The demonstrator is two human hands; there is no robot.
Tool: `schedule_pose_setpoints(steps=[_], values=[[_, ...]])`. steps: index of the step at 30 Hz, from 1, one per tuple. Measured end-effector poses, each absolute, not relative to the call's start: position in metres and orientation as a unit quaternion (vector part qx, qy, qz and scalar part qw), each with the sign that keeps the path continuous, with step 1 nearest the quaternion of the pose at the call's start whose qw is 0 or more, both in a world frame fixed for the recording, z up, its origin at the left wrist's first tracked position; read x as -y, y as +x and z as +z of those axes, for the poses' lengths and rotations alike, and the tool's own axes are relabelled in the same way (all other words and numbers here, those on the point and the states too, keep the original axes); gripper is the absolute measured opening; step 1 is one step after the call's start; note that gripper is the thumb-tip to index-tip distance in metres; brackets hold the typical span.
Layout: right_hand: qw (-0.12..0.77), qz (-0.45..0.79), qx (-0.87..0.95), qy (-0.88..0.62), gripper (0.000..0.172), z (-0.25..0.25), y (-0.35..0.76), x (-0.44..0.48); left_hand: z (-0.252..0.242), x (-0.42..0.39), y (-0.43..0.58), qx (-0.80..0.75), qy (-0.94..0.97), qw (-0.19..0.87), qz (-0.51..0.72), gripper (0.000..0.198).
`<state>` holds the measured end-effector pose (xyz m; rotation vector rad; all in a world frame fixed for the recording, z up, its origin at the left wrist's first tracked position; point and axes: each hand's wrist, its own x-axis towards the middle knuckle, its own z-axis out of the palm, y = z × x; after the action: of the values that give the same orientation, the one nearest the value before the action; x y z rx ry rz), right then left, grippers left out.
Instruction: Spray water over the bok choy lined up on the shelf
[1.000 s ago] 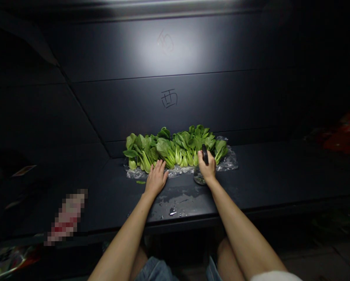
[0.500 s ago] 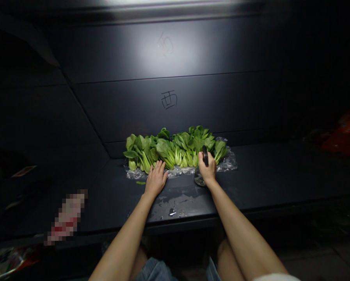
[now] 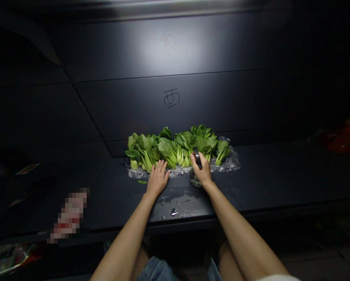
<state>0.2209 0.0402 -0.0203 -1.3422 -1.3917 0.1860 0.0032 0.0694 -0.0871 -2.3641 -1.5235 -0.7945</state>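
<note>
Bunches of bok choy [image 3: 169, 150] stand in a row against the dark back panel, their pale stems toward me, on crumpled clear plastic wrap [image 3: 232, 162]. My right hand [image 3: 202, 167] grips a spray bottle [image 3: 196, 179] by its black head, in front of the right part of the row. The bottle's clear body is partly behind my hand. My left hand [image 3: 158, 177] lies with fingers stretched out at the front edge of the plastic, fingertips by the stems left of centre. Near it is a loose green leaf piece [image 3: 142, 182].
Water drops [image 3: 174, 212] wet the dark shelf [image 3: 265, 175] near its front edge. A blurred-out pale and red item [image 3: 69, 216] lies at the left. Red packages [image 3: 349, 134] sit in shadow at the right. The back panel [image 3: 134, 105] carries a drawn character.
My right hand has shifted left along the row with the spray bottle. My left hand stays in about the same place beside the stems.
</note>
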Motion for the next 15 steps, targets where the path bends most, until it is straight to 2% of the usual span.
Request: schedule_pose_setpoints(steps=[15], values=[[0.547,0.111,0.642,-0.526,0.034,-0.0198,0.2153,-0.0421,-0.0859,-0.0683,0.0039,0.523,-0.803,0.108,-0.265,0.052]])
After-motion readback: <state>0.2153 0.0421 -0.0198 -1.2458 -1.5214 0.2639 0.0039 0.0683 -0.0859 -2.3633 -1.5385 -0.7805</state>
